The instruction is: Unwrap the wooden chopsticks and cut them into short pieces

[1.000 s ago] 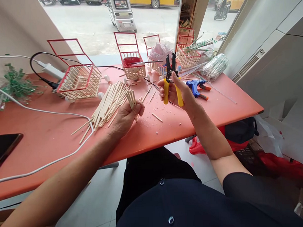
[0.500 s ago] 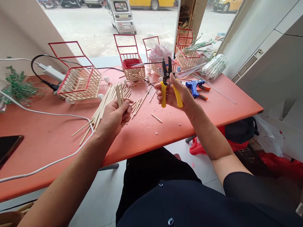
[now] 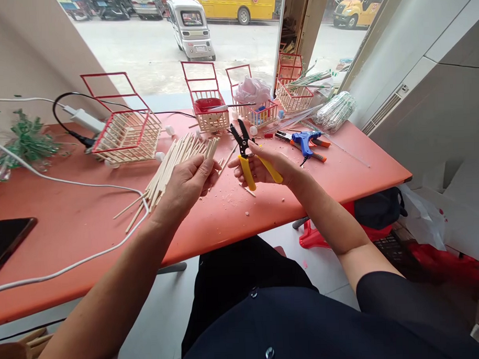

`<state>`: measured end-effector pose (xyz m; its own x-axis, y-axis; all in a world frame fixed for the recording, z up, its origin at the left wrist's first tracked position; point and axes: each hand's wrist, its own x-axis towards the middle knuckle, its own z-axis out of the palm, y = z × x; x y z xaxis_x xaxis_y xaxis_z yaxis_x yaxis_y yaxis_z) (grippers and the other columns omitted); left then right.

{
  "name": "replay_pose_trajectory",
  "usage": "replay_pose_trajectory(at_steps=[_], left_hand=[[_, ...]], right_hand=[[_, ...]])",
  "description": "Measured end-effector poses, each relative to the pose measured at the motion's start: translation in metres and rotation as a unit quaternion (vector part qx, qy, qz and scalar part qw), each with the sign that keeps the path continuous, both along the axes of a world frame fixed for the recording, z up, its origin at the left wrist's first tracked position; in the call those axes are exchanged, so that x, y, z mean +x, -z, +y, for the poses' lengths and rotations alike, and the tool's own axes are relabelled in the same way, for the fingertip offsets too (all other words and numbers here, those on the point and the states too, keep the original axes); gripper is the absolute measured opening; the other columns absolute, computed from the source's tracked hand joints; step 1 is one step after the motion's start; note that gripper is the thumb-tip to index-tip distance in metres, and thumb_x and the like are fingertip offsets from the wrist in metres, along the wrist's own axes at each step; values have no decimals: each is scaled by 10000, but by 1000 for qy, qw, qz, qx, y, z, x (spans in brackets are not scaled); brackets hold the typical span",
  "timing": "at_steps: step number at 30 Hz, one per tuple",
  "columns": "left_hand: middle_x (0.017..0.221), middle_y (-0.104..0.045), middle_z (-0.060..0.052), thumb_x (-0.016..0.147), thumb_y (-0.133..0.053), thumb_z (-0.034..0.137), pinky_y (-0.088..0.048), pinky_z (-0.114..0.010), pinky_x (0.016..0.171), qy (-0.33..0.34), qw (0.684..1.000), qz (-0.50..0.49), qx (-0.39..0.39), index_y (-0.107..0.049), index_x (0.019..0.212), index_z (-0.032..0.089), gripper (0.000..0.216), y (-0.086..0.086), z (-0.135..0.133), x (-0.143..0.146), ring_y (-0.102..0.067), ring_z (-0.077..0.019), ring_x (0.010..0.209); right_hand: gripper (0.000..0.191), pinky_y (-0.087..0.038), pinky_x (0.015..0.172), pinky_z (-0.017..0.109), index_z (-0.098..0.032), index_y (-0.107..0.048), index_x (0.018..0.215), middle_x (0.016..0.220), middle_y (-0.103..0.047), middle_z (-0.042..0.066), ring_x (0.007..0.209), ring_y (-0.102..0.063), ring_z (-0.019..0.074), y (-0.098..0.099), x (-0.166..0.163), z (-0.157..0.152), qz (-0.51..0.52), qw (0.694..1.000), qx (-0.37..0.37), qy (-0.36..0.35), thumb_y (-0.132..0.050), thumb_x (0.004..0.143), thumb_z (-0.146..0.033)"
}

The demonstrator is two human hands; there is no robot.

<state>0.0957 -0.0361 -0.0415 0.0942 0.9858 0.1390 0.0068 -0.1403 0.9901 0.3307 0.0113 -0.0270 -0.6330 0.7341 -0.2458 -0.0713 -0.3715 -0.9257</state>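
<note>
My left hand [image 3: 188,181] is closed round a small bundle of wooden sticks [image 3: 209,150], held just above the orange table [image 3: 68,227]. The bundle points up and to the right, close to the loose pile of wooden sticks [image 3: 168,166] lying on the table. My right hand [image 3: 268,167] grips yellow-handled cutting pliers [image 3: 248,158], whose black jaws stand apart and tilt toward the bundle. The two hands are a few centimetres apart.
Several small carts of sticks with red frames [image 3: 123,131] [image 3: 207,104] stand at the back. A blue glue gun [image 3: 304,141] lies right of my right hand. A white cable [image 3: 66,180], a black phone [image 3: 8,237], a charger [image 3: 84,119] and green trimmings [image 3: 26,142] are at left.
My right hand lowered the pliers and tipped them left toward the sticks. My left hand turned the bundle and brought it nearer the pliers.
</note>
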Motion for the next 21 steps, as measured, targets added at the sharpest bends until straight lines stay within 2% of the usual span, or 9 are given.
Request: replay_pose_trajectory(at_steps=[5, 7, 8, 9, 11, 14, 16, 18, 21], left_hand=[[582, -496, 22, 847, -927, 562, -197, -217, 399, 23, 997, -55, -52, -726, 798, 198, 419, -7, -4, 7, -302, -64, 423], [581, -491, 27, 851, -922, 578, -185, -216, 393, 48, 994, -69, -75, -741, 835, 198, 421, -10, -6, 6, -273, -57, 412], [576, -482, 30, 857, -917, 587, -179, -214, 391, 59, 992, -75, -85, -745, 849, 198, 426, -12, -7, 5, -262, -55, 407], [569, -470, 35, 857, -917, 592, -174, -213, 389, 68, 990, -80, -91, -743, 856, 196, 432, -15, -9, 2, -256, -54, 403], [558, -452, 46, 847, -934, 586, -178, -208, 398, 62, 991, -91, -81, -727, 858, 194, 443, -23, -12, -4, -264, -54, 409], [576, -491, 46, 874, -925, 561, -193, -212, 421, 10, 998, -67, -18, -703, 875, 193, 430, -37, -18, -18, -287, -57, 433], [603, -524, 36, 957, -842, 538, -213, -231, 428, -18, 999, 15, 24, -702, 899, 190, 379, -43, -24, -26, -319, -70, 445], [623, -539, 25, 1040, -708, 501, -274, -254, 451, -20, 988, 143, 47, -703, 912, 196, 331, -44, -32, -32, -393, -102, 477], [652, -553, 4, 1058, -573, 434, -346, -291, 562, -12, 935, 349, 70, -638, 845, 227, 304, -45, -45, -33, -466, -154, 571]], right_hand=[[609, -630, 811, 331, -167, -787, 963, 931, -795, 112, 815, -725, 205, 5, -2, 0, -21, 999, 37, -21, -629, 1024, -752], [611, -604, 793, 323, -180, -761, 953, 934, -779, 99, 820, -706, 204, 8, -5, 0, -55, 993, 106, -9, -669, 979, -784], [619, -582, 793, 319, -183, -747, 960, 939, -768, 90, 836, -694, 204, 9, -6, 0, -81, 983, 163, 5, -688, 956, -799], [629, -554, 802, 316, -184, -734, 975, 947, -754, 80, 861, -679, 207, 10, -6, 0, -114, 966, 232, 26, -700, 938, -811], [645, -491, 833, 322, -179, -709, 1002, 954, -721, 64, 899, -643, 212, 12, -7, 0, -187, 908, 368, 73, -675, 945, -821], [610, -443, 871, 351, -167, -679, 1015, 966, -694, 77, 901, -606, 227, 16, -9, -1, -268, 816, 499, 117, -577, 1026, -769], [531, -451, 911, 380, -155, -678, 1073, 1029, -710, 118, 939, -616, 262, 19, -11, -2, -304, 765, 553, 130, -580, 1056, -676], [455, -455, 991, 429, -133, -685, 1197, 1166, -728, 179, 1064, -633, 326, 21, -13, -5, -356, 712, 589, 137, -640, 1049, -560], [460, -426, 1088, 512, -102, -677, 1363, 1347, -705, 248, 1237, -601, 416, 22, -17, -10, -448, 648, 603, 128, -711, 1014, -399]])
